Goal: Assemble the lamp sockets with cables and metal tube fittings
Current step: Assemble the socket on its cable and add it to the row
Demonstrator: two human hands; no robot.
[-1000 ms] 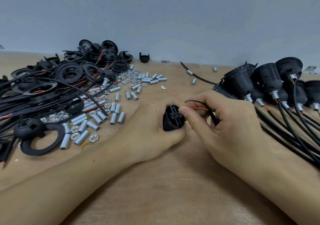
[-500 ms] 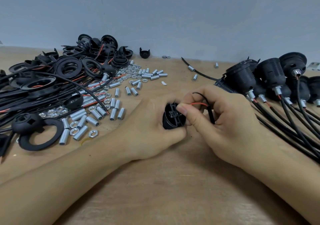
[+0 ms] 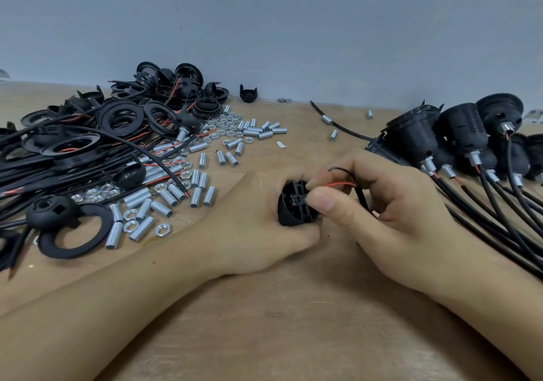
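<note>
Gripping socket (image 3: 293,204): left hand (image 3: 252,225) | right hand (image 3: 390,213) pinching red wire (image 3: 340,185)

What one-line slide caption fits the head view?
Left hand holds a socket while the right hand feeds its wires in, tubes left, finished sockets right.

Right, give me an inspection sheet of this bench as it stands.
Surface: wooden bench, bare near the forearms.
Job's things: black socket insert gripped in left hand; finished sockets on the right.
Clutter: metal tubes and nuts, black rings on the left.
Grippers: right hand fingers pinch the red wire at the insert.
Cables: loose black cables left; assembled leads right.
Surroundings: plain grey wall.
</note>
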